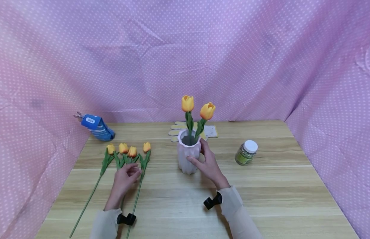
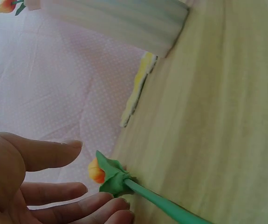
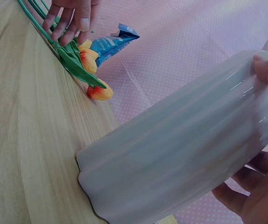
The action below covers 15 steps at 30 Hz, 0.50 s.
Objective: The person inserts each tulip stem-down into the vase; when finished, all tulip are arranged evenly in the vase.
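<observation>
A white fluted vase stands upright on the table with two orange-yellow tulips in it. My right hand holds the vase from its right side, thumb at the front and fingers curled behind, as the right wrist view also shows around the vase. Several more tulips lie side by side on the left of the table, stems toward me. Over these hovers my left hand, fingers loosely bent. In the left wrist view its thumb and fingers stand apart with nothing between them, close to one tulip.
A pair of yellow-and-white work gloves lies behind the vase. To the right is a white-lidded jar. At the back left sits a blue bag with metal tool tips sticking out. Pink dotted cloth hangs around the table.
</observation>
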Tool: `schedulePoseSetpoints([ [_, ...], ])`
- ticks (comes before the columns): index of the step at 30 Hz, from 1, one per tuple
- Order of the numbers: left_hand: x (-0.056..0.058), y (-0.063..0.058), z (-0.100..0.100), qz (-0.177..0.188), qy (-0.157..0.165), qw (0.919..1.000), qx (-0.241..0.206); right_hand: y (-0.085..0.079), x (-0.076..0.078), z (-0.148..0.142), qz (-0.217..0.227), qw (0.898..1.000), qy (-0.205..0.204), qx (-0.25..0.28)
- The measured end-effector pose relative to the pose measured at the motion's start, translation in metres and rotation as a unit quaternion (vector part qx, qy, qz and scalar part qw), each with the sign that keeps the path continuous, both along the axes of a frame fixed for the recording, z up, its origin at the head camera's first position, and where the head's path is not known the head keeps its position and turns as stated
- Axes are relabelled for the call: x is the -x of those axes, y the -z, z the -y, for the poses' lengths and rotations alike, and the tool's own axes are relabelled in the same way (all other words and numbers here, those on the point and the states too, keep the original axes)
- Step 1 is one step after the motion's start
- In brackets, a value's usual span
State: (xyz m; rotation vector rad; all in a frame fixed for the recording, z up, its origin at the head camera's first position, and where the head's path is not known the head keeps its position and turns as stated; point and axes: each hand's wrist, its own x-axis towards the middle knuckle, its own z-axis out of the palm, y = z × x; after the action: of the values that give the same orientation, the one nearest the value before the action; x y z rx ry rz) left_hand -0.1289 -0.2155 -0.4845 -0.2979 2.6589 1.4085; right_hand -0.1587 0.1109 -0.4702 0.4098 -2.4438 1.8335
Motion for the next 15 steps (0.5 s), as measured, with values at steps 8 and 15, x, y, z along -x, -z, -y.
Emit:
schedulePoseSetpoints([
  [8, -0.008, 0.003, -0.003, 0.005, 0.004, 0.9994, 0.033, 0.0, 0.0, 0.0, -0.005, 1.0, -0.001, -0.001],
  [15, -0.011, 0.005, -0.006, -0.016, 0.016, 0.9949, 0.098, 0.001, 0.0, -0.001, -0.002, 1.0, -0.001, -0.002],
])
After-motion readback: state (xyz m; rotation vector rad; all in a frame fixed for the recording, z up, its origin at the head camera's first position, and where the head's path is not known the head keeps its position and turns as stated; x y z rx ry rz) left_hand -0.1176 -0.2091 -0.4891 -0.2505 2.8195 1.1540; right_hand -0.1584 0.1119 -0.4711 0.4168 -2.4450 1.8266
